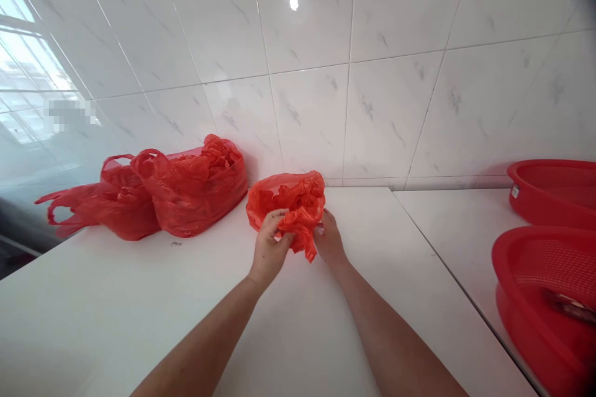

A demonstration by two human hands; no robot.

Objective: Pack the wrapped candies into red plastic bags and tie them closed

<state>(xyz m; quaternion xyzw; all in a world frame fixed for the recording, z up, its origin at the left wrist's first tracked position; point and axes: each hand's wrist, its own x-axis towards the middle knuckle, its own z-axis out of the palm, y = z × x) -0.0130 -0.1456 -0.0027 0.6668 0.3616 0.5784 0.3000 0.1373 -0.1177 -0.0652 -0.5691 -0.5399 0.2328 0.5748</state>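
A red plastic bag [261,198] sits near the wall with crumpled red plastic inside its mouth. My left hand [274,242] pinches a loose, crumpled red plastic bag [302,236] between thumb and fingers at the front of it. On the other side, my right hand [329,237] is against the right edge of the same bags. Its fingers are curled and partly hidden behind the plastic, so I cannot tell exactly which layer they grip.
Two bulging red plastic bags [198,198] stuffed with crumpled plastic stand to the left on the white table [139,298]. Two red plastic baskets [521,260] stand at the right, the nearer holding something dark. A tiled wall [307,118] rises behind.
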